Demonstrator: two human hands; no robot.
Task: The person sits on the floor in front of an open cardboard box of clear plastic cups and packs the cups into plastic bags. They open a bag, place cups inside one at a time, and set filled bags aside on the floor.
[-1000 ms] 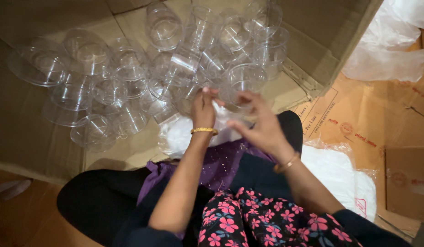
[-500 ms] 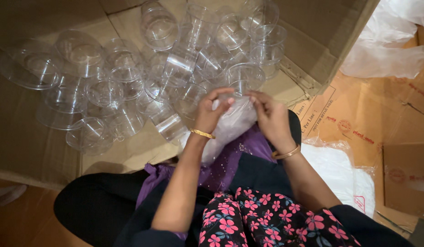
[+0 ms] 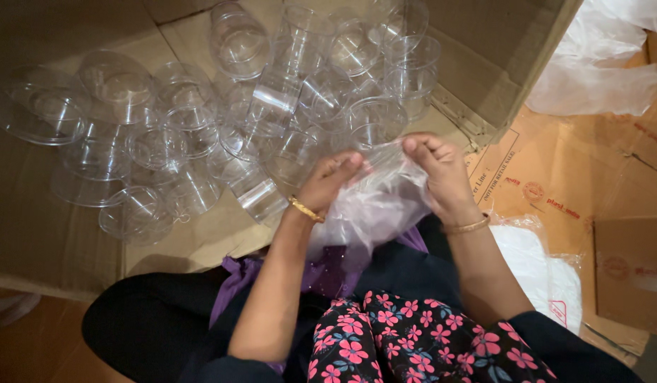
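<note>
Both hands pinch a thin clear plastic bag (image 3: pixel 374 206) at its upper edge: the left hand (image 3: pixel 332 181) closes its grip on the left corner, the right hand (image 3: pixel 438 174) on the right. The bag hangs over the lap, long axis running down toward the body. Just beyond lie clear plastic cups (image 3: pixel 272 106) on flattened cardboard (image 3: pixel 31 234).

In front of you a heap of clear plastic cups (image 3: pixel 257 106) lies on flattened cardboard (image 3: pixel 38 234), some upright, some tipped on their sides. To your right, a cardboard box flap (image 3: pixel 498 64) rises beside the cups. Beyond it, crumpled white plastic sheeting (image 3: pixel 598 71) sits on more printed cardboard (image 3: pixel 576 177). A white packet (image 3: pixel 541 269) lies near your right knee.
</note>
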